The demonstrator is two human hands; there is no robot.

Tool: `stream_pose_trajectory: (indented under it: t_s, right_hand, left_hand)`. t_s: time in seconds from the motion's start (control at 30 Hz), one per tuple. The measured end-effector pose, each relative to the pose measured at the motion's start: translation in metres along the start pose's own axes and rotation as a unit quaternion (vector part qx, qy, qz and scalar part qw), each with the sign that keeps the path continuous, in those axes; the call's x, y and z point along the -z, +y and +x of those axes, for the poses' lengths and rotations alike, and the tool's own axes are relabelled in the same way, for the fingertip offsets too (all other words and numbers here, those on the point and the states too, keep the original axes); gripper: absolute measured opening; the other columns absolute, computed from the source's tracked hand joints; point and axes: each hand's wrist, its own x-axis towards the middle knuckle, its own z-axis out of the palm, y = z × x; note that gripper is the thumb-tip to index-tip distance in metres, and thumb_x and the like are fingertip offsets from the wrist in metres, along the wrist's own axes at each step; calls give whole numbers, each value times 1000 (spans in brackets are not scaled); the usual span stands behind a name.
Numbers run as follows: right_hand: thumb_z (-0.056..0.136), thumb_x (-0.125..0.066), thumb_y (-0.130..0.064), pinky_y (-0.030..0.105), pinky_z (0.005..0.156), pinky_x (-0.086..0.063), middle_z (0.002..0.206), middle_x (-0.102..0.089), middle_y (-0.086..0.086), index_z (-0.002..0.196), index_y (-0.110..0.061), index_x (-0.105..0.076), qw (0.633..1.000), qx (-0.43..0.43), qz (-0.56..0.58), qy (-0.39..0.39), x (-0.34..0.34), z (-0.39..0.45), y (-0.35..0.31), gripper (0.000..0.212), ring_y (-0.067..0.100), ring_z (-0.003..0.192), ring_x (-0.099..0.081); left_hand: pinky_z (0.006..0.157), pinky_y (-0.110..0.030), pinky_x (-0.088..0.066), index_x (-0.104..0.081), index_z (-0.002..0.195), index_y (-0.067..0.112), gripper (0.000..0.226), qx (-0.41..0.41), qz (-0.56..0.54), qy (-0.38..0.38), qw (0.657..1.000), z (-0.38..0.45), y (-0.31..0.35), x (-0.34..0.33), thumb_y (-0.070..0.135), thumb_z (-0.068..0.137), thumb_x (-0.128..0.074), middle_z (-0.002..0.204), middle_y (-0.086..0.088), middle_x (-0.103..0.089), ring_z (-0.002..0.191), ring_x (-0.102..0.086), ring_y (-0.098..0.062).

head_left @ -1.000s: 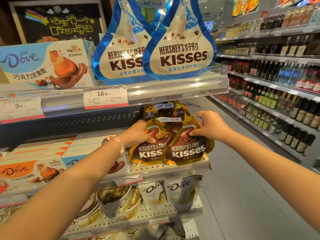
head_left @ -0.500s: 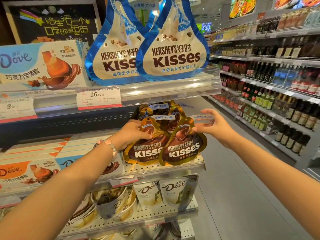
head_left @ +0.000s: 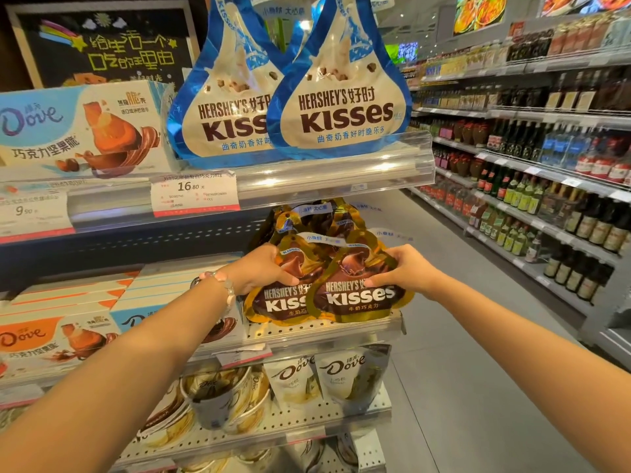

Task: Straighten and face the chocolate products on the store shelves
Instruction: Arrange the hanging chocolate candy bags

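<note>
Two gold-and-brown Hershey's Kisses bags stand side by side at the front of the middle shelf (head_left: pixel 358 331). My left hand (head_left: pixel 259 269) grips the left bag (head_left: pixel 283 302) at its upper left edge. My right hand (head_left: pixel 406 269) holds the right bag (head_left: pixel 355 298) at its right side, thumb across the front. The right bag overlaps the left one, and both face forward. More gold bags (head_left: pixel 317 216) stand behind them. Two large blue-and-white Kisses bags (head_left: pixel 338 107) stand upright on the shelf above.
Dove boxes (head_left: pixel 78 128) sit on the top shelf's left, with more Dove boxes (head_left: pixel 58 336) left of my hands. Dove pouches (head_left: pixel 345 377) and tubs (head_left: pixel 218 401) fill the shelf below. An aisle floor (head_left: pixel 461 336) runs right, with bottle shelves (head_left: pixel 546 199) beyond.
My right hand, which had lifted off to the upper right of the bag, has come back down and gripped the right bag's side. My left hand stays on the left bag.
</note>
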Motion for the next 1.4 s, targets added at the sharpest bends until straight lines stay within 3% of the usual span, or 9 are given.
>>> stream_pose_trajectory:
  t_s: [0.23, 0.47, 0.63, 0.77, 0.9, 1.03, 1.13, 1.27, 1.4]
  right_hand:
    - [67, -82, -22, 25, 68, -57, 99, -71, 4, 96, -20, -66, 1000, 3, 25, 9, -8, -1, 6, 32, 15, 85, -69]
    - [68, -81, -23, 21, 63, -56, 91, -71, -5, 92, -25, -66, 999, 10, 30, -16, -5, 1, 5, 29, 8, 81, -69]
    - [68, -81, -24, 21, 63, -56, 93, -72, -3, 95, -24, -65, 999, 5, 26, -24, -5, 3, 4, 31, 9, 81, -69]
    - [68, -81, -24, 17, 61, -54, 98, -70, -2, 107, -19, -61, 1000, 4, 19, -20, -6, 3, 3, 44, 8, 83, -67]
    - [70, -80, -21, 18, 61, -53, 104, -65, -1, 116, -17, -52, 1000, -4, 30, -10, -6, -3, 2, 54, 9, 87, -64]
    - [69, -80, -24, 23, 67, -55, 99, -66, -4, 104, -20, -57, 996, 22, 79, 42, -1, -15, 4, 43, 14, 93, -65]
    - [70, -78, -32, 19, 72, -47, 105, -58, -8, 114, -25, -51, 989, 54, 83, 109, 2, -28, 0, 52, 9, 99, -57]
    - [69, -71, -41, 25, 85, -39, 113, -54, -6, 126, -24, -44, 973, 116, 92, 175, 10, -49, -14, 65, 9, 105, -52]
    - [82, -63, -30, 37, 91, -43, 109, -57, -3, 117, -18, -50, 945, 200, 78, 246, 17, -74, -34, 39, 15, 103, -55]
  left_hand:
    - [71, -36, -56, -61, 99, 19, 36, 28, -12, 3, 1000, 3, 1, 2, 12, 69, -80, 95, -8, -70, 88, -68, -24]
    - [67, -23, -51, -66, 89, 23, 33, -15, 60, -15, 998, -1, -4, 3, 4, 67, -80, 87, 4, -70, 86, -66, -14]
    - [61, -17, -44, -60, 85, 27, 32, -25, 93, -2, 995, -2, -3, 0, 5, 70, -79, 80, 13, -64, 77, -59, -4]
    - [70, -25, -47, -59, 88, 24, 32, -24, 101, 18, 994, -3, -3, -2, 6, 70, -79, 82, 8, -63, 81, -59, -13]
    - [62, -22, -48, -65, 96, 16, 33, -32, 87, 41, 995, -8, -4, -4, 6, 68, -80, 85, 3, -66, 80, -63, -13]
    - [63, -18, -50, -64, 95, 18, 32, -75, 77, 88, 990, -16, -3, -2, 11, 68, -81, 91, 1, -68, 82, -64, -10]
    - [75, -23, -50, -59, 111, 12, 48, -109, 112, 161, 974, -25, -2, -1, 19, 69, -80, 101, -2, -64, 91, -61, -14]
    - [65, -10, -41, -56, 112, 17, 49, -164, 138, 237, 948, -51, 3, 0, 34, 71, -77, 102, 7, -58, 87, -55, -3]
    - [61, -13, -40, -55, 99, 27, 36, -201, 198, 261, 923, -90, 11, 1, 43, 69, -69, 89, 18, -54, 81, -55, -3]
